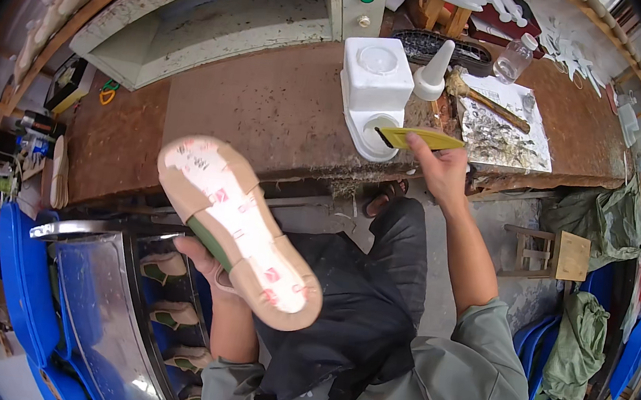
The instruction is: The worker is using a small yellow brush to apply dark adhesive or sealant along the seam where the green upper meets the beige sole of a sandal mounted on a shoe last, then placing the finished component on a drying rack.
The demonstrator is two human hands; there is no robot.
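My left hand grips a beige and green shoe upper from below, around its side. Its underside faces up and shows a white insole board with red marks. Between the fingers and thumb of my right hand is a flat yellow brush, whose dark tip hangs over the round cup of a white plastic glue pot. The pot stands at the bench's front edge. What lies in the cup is mostly hidden by the brush.
Right of the pot on the brown bench are a white cone-shaped bottle, a hammer on stained paper and a clear bottle. A grey metal box stands behind. At my left, a rack holds several shoe uppers.
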